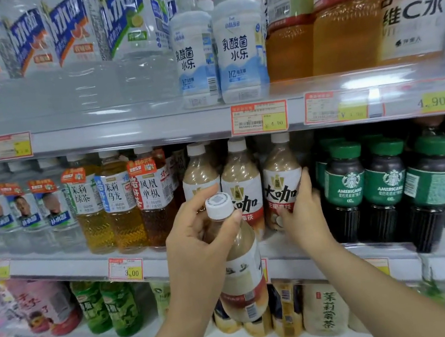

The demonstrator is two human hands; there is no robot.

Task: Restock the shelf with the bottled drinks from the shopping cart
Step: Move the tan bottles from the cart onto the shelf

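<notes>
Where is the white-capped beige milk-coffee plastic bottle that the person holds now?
In the head view's centre, the beige milk-coffee bottle is gripped by the left hand, before matching bottles on the middle shelf.

Supermarket drinks shelves seen close up from the person's own viewpoint. The left hand [194, 239] grips the neck of a milky coffee bottle [244, 278] with a white cap [219, 206], held tilted in front of the middle shelf [65, 266]. The right hand [302, 211] wraps around the right side of a matching shelf bottle [279, 176], the rightmost of three standing in a row. Green-capped dark coffee bottles [386, 180] stand just to its right; amber tea bottles [123, 210] stand to the left. Yellow-and-red price tags [259, 118] line the shelf edges.
</notes>
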